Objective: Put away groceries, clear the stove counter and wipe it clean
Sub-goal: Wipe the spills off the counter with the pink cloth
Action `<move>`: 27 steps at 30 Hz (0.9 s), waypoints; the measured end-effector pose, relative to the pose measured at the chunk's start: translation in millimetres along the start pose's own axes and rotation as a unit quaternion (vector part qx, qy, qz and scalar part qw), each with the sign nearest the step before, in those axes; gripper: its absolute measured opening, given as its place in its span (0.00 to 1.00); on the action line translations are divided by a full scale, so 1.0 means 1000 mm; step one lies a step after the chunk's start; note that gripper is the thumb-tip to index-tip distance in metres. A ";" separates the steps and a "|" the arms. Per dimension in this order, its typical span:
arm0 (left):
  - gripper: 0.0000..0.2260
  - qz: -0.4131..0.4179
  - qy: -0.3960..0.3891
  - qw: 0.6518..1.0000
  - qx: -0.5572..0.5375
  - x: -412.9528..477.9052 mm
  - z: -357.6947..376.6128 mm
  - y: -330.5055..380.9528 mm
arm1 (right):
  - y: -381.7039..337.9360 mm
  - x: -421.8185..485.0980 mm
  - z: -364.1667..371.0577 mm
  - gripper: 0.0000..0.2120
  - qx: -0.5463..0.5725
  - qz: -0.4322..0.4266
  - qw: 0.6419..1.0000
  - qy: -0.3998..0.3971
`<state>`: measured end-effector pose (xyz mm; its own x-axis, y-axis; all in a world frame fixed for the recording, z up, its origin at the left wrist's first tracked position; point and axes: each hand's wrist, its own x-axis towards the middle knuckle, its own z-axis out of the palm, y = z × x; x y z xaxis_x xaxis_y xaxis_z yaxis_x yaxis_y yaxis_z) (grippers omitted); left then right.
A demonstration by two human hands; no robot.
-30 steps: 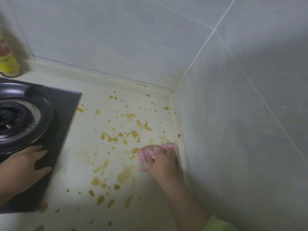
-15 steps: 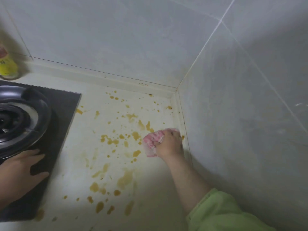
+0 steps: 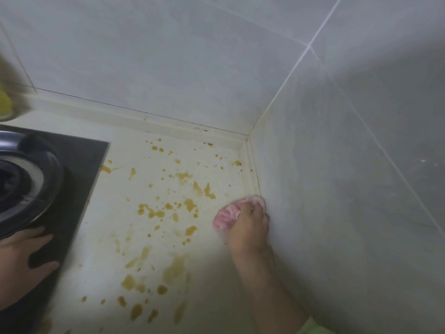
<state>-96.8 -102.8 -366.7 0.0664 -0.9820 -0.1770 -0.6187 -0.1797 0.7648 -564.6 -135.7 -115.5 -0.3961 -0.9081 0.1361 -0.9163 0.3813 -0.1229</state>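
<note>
Pink cloth (image 3: 227,214) gripped in your right hand (image 3: 248,227) meets the right wall (image 3: 337,213), left hand (image 3: 21,263) flat on the stove (image 3: 72,189); stains (image 3: 149,212) cover the counter (image 3: 216,285), so wiping looks barely begun.

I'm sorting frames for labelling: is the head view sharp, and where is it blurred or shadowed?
Head view: centre sharp; yellow container at the left edge motion-smeared; pink cloth in the right hand clear; right wall shadowed toward the top.
</note>
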 end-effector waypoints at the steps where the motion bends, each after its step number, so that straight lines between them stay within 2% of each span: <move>1: 0.49 -0.019 -0.007 0.998 0.051 -0.004 -0.012 0.019 | -0.002 0.003 0.003 0.24 0.005 -0.011 1.000 0.000; 2: 0.47 -0.038 -0.011 0.994 0.100 -0.006 -0.024 0.036 | -0.004 0.007 0.006 0.23 0.018 -0.023 1.000 0.004; 4: 0.38 -0.052 0.042 0.982 0.179 -0.006 -0.039 0.059 | -0.005 0.022 0.012 0.19 0.065 -0.037 0.997 0.004; 8: 0.31 0.011 0.057 0.975 0.212 -0.022 -0.058 0.124 | -0.012 0.048 0.012 0.15 0.096 0.019 0.994 -0.046; 12: 0.29 0.025 0.043 0.973 0.227 -0.032 -0.068 0.154 | -0.012 0.040 0.012 0.18 0.076 0.022 0.996 -0.047; 17: 0.29 0.024 0.024 0.973 0.228 -0.034 -0.068 0.154 | 0.007 0.017 0.008 0.21 0.052 0.014 0.996 -0.067; 22: 0.29 0.020 0.029 0.974 0.222 -0.034 -0.069 0.156 | -0.006 0.040 0.008 0.24 0.067 0.043 0.992 -0.096; 27: 0.30 0.010 0.021 0.975 0.223 -0.029 -0.064 0.143 | -0.019 0.039 0.007 0.21 0.081 0.025 0.992 -0.093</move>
<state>-137.6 -103.4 -212.7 0.0767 -0.9882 -0.1326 -0.8980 -0.1262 0.4215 -561.9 -179.6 -114.5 -0.4085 -0.9110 -0.0567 -0.8685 0.4070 -0.2831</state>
